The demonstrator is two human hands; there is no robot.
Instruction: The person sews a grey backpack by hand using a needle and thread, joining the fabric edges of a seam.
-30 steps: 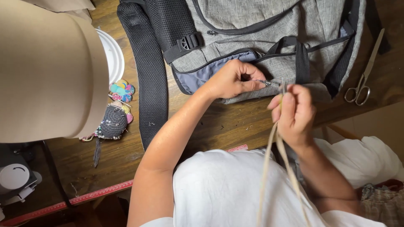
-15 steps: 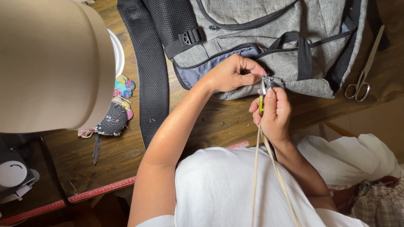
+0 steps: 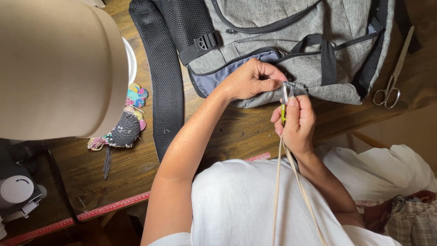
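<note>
A grey backpack (image 3: 291, 32) with black straps lies on the wooden table (image 3: 236, 132); its front pocket is unzipped and shows blue lining. My left hand (image 3: 250, 81) pinches the lower edge of that pocket opening. My right hand (image 3: 293, 122) holds a small yellow-handled thread snipper (image 3: 284, 104), its metal tips touching the fabric right beside my left fingertips. A beige cord (image 3: 291, 182) hangs from my right hand down over my white shirt.
Metal scissors (image 3: 392, 77) lie at the table's right end. A black mesh strap (image 3: 161, 82) runs down the table. A crocheted pincushion (image 3: 123, 130) and a white plate (image 3: 131, 59) sit left, by a large beige cone. A red ruler (image 3: 104, 212) edges the table.
My right hand has come down from a raised position to the pocket edge and now presses the snipper against the fabric. My left hand keeps its pinch on the pocket.
</note>
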